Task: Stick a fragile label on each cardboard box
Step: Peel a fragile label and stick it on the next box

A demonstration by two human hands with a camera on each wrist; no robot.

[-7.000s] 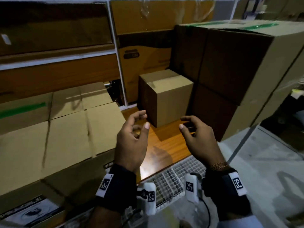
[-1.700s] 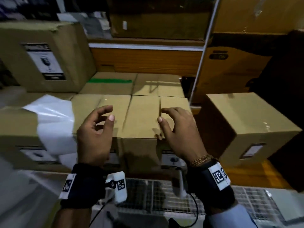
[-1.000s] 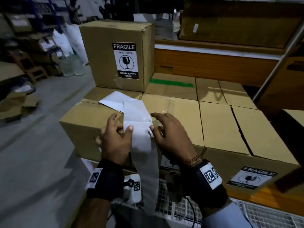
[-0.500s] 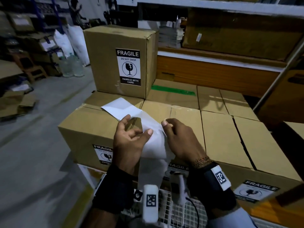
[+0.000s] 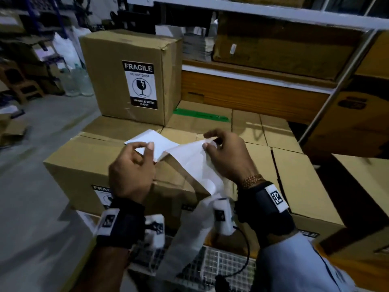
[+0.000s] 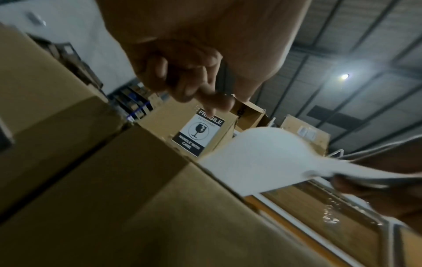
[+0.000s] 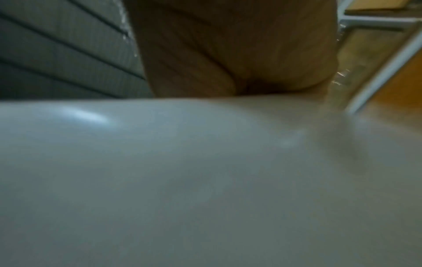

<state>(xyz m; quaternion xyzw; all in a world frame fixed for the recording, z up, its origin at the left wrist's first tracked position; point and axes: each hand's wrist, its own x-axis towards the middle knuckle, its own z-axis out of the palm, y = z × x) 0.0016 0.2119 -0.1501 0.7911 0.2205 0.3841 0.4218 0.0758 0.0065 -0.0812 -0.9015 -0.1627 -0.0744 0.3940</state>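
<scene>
A white label sheet (image 5: 189,163) lies across the top of the front-left cardboard box (image 5: 84,161) and hangs down over its front. My left hand (image 5: 143,146) pinches its left part between thumb and forefinger. My right hand (image 5: 205,141) pinches its right part, lifted off the box. In the left wrist view my fingers (image 6: 205,97) are curled above the sheet (image 6: 262,157). The pale sheet (image 7: 205,180) fills the right wrist view. An upright box (image 5: 109,60) behind carries a fragile label (image 5: 140,84). Another fragile label (image 5: 101,194) shows on the front-left box.
More brown boxes (image 5: 294,175) stand in rows to the right, one with a green tape strip (image 5: 200,115). A white shelf post (image 5: 336,85) rises at the right. A wire mesh cart (image 5: 221,264) is below my wrists. Grey floor (image 5: 31,186) and clutter lie to the left.
My view swung left from a small unlabelled box to the stacked boxes. Both hands took hold of the white sheet and have now drawn apart, the right one lifting its end.
</scene>
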